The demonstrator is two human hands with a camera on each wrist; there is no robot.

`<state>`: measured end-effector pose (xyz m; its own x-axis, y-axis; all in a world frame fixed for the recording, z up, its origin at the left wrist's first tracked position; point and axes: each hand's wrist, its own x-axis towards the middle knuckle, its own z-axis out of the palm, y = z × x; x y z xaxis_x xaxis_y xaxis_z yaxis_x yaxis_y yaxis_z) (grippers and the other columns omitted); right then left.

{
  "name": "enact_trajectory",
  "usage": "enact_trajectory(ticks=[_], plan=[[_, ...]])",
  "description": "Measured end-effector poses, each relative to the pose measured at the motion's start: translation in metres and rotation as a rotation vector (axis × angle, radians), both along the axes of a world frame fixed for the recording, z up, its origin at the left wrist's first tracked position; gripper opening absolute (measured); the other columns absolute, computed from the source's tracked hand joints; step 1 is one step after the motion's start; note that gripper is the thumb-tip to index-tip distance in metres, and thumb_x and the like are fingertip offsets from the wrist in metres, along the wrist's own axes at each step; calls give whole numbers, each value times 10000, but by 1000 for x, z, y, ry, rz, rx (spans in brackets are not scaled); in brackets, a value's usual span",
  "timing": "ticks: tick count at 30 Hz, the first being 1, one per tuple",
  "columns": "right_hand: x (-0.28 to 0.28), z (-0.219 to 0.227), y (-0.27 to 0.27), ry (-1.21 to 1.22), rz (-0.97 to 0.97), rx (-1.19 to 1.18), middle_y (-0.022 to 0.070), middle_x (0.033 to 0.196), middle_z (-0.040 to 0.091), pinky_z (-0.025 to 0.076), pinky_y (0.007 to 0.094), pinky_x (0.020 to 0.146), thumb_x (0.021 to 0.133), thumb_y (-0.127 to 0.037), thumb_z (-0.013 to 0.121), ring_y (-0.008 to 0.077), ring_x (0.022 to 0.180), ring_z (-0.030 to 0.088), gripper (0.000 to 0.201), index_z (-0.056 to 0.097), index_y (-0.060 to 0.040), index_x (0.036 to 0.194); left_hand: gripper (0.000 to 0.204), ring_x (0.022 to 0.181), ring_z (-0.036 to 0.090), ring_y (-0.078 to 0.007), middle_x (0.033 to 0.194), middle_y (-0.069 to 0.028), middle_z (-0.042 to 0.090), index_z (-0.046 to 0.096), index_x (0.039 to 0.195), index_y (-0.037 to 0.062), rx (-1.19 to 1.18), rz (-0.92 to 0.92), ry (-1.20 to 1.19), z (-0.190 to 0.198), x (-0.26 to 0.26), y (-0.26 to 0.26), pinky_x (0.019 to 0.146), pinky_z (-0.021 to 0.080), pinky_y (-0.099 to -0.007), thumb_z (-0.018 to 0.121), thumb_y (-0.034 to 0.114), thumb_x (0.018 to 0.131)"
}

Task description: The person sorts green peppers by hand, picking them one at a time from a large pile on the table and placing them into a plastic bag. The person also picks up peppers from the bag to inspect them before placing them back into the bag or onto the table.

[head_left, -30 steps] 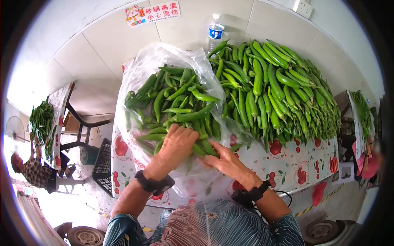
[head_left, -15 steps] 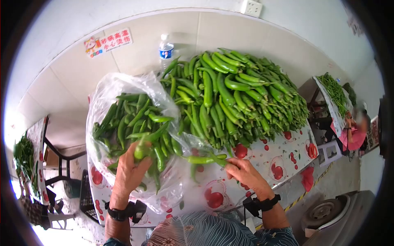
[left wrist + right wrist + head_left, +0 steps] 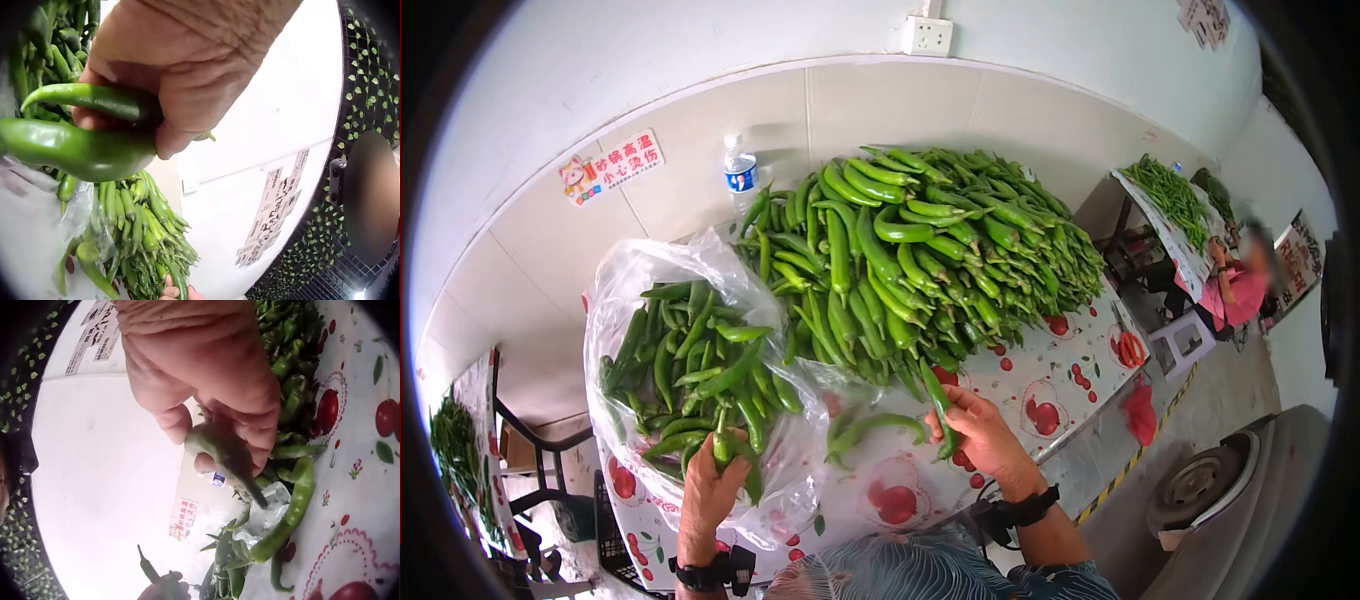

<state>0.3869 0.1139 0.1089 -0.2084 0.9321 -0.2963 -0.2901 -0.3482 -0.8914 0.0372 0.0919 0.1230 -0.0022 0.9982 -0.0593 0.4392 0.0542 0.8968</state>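
Observation:
My left hand (image 3: 712, 490) holds green chili peppers over the near part of a clear plastic bag (image 3: 615, 290). Two show at its fingers in the left wrist view: a thick pepper (image 3: 87, 153) and a slimmer pepper (image 3: 94, 97). More peppers (image 3: 690, 350) fill the bag. To the right, my right hand (image 3: 990, 440) pinches a single green chili pepper (image 3: 937, 395) between thumb and fingers, near the front of a large heap of peppers (image 3: 920, 250). Between the hands, a curved pepper (image 3: 290, 515) lies on the tablecloth with another beside it.
A water bottle (image 3: 740, 175) stands by the wall behind the bag. Red peppers (image 3: 1130, 350) lie at the right end of the patterned tablecloth (image 3: 1040, 405). Farther right, a person in pink (image 3: 1250, 290) sits at another table. A black crate (image 3: 615, 545) is at lower left.
My hands, together over the bag a second ago, have moved apart. The right hand went right with a pepper; the curved pepper now rests on the tablecloth. The head view has shifted right.

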Motion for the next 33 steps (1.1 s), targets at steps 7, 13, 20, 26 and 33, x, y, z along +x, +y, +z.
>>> enact_trajectory(ticks=[7,13,20,26,33], plan=[[-17,-3,21,287,17,224,97,1013,602,423,367,894,874,-102,565,200,940,551,315,484,-42,1172,297,723,554,-124,796,-43,607,577,1070,7,-170,-163,-134,26,34,6,687,458,-260,573,77,782],[-71,1,20,501,45,201,145,1181,586,393,398,989,866,-139,609,232,1097,545,314,493,-70,1149,353,965,544,-146,1068,-60,582,518,1201,21,-29,-491,-309,16,70,11,875,439,-305,600,114,871],[-86,-15,15,100,129,277,57,1121,567,409,256,899,915,-179,587,118,1031,522,335,477,-24,1191,302,715,491,-88,822,-14,549,538,1096,4,-138,-392,-235,24,67,13,652,415,-241,584,158,841],[-71,-10,10,55,304,203,-16,897,537,399,206,655,937,-175,568,53,771,476,253,515,-10,1121,341,788,524,-105,882,-39,584,524,1111,6,-96,-285,-343,26,65,17,702,448,-257,621,233,876],[-80,-10,16,63,114,154,129,1189,582,444,304,957,919,-41,523,185,1094,560,322,485,25,1232,397,907,516,-130,1129,-96,564,530,1113,9,-75,-302,-501,16,90,24,796,435,-280,644,303,872]])
